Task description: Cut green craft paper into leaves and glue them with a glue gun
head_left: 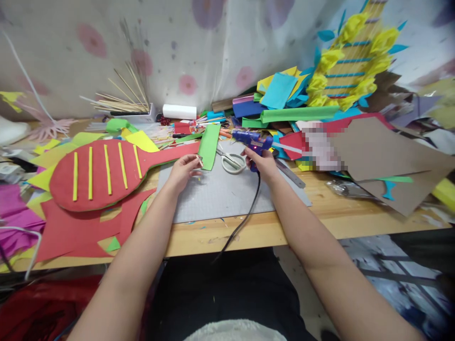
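My left hand (184, 169) pinches the lower edge of a green paper strip (209, 144) that stands tilted on the grey cutting mat (227, 199). My right hand (261, 162) is closed round the grip of a blue hot glue gun (249, 139), whose nozzle points left toward the strip. The gun's black cord (245, 218) runs back over the table edge. To the left lies a red racket-shaped paper piece (103, 173) with several yellow strips glued on it. Its handle reaches to my left hand.
Scissors (229, 158) and a white ring lie on the mat between my hands. Piles of coloured paper (280, 94), brown cardboard (384, 156), a metal ruler (289, 173), bamboo sticks (124, 102) and a yellow-flowered racket (351, 57) crowd the back and right. Red offcuts (81, 232) cover the left.
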{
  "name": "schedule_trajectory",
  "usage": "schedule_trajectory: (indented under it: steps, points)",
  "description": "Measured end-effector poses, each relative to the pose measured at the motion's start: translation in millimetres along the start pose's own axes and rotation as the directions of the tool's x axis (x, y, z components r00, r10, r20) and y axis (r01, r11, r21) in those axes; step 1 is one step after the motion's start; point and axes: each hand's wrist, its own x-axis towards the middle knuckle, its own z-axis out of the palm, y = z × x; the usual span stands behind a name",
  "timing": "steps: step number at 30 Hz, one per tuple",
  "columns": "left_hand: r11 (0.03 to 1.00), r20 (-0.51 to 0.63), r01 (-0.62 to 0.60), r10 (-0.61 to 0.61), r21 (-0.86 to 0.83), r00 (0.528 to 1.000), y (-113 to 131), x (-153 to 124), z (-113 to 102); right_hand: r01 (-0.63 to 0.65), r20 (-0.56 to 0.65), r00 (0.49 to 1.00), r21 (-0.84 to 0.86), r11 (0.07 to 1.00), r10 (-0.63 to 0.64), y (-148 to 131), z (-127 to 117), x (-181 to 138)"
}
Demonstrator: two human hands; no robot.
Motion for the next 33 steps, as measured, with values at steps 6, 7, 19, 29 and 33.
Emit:
schedule_trajectory:
  steps: [6, 7, 19, 29, 33]
  points:
    - [0.998, 0.024, 0.042, -0.043, 0.039, 0.999, 1.7, -0.1, -1.5, -0.056, 0.416, 0.908, -0.023, 0.998, 0.06, -2.4, 6.1, -10.5]
    - [0.998, 0.024, 0.046, -0.047, 0.045, 0.999, 2.4, -0.4, -1.6, -0.057, 0.417, 0.907, -0.026, 0.998, 0.062, -1.0, 7.1, -10.0]
    - [0.992, 0.06, 0.05, -0.058, 0.114, 0.997, -1.6, 1.5, -3.4, -0.071, 0.455, 0.882, -0.131, 0.989, 0.124, 0.9, 8.8, -9.1]
    - [0.99, 0.097, 0.051, -0.064, 0.134, 0.993, -4.4, 3.7, -7.0, -0.059, 0.45, 0.885, -0.143, 0.988, 0.118, 1.0, 9.0, -9.3]
    - [0.987, 0.111, 0.053, -0.07, 0.154, 0.991, -4.2, 3.3, -6.6, -0.061, 0.444, 0.888, -0.14, 0.988, 0.118, 0.4, 9.3, -9.4]
